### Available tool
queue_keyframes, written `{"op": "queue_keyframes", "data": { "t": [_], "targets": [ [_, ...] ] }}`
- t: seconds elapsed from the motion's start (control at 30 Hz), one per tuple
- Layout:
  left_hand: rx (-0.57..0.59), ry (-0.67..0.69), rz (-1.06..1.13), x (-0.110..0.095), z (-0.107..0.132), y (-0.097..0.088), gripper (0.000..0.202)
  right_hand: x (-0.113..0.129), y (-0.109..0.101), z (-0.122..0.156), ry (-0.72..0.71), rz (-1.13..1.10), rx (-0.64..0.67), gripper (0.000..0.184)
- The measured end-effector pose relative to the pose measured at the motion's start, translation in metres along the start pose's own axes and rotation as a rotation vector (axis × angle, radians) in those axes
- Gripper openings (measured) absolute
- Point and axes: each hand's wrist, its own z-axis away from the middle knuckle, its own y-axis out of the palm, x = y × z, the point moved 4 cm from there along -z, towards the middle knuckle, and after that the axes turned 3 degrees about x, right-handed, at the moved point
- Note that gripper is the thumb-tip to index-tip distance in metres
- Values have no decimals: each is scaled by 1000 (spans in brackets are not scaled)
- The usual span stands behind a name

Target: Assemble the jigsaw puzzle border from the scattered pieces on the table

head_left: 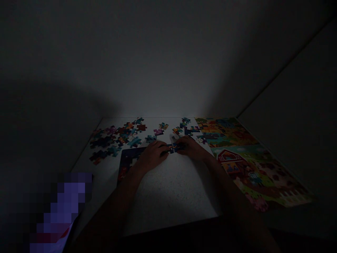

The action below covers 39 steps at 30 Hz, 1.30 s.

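In dim light, a partly joined dark jigsaw puzzle (133, 151) lies on the white table, its left and top edges put together. My left hand (154, 154) is closed at the top row, fingertips gripping a dark puzzle piece there. Facing it, my right hand (191, 148) is curled with its fingers on another dark puzzle piece. Between the two hands a blue-and-orange puzzle piece (173, 147) shows, with a thin pale line at its right side. My fingers hide most of what they hold.
Many loose puzzle pieces (105, 140) are heaped at the left. Several more puzzle pieces (187, 128) lie beyond my right hand. On the right are a farm picture (252, 175) and an animal picture (226, 131). A wall stands behind the table (173, 200); a blurred-out purple screen glows lower left.
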Motion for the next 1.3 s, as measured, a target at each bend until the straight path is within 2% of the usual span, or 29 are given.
{"op": "queue_keyframes", "data": {
  "t": [0.87,1.3],
  "targets": [
    [48,13,-47,-6,0,-2,30,22,4,2,-97,183,42,22],
    [62,0,-29,-6,-1,-2,33,29,5,3,-65,255,56,22]
  ]
}}
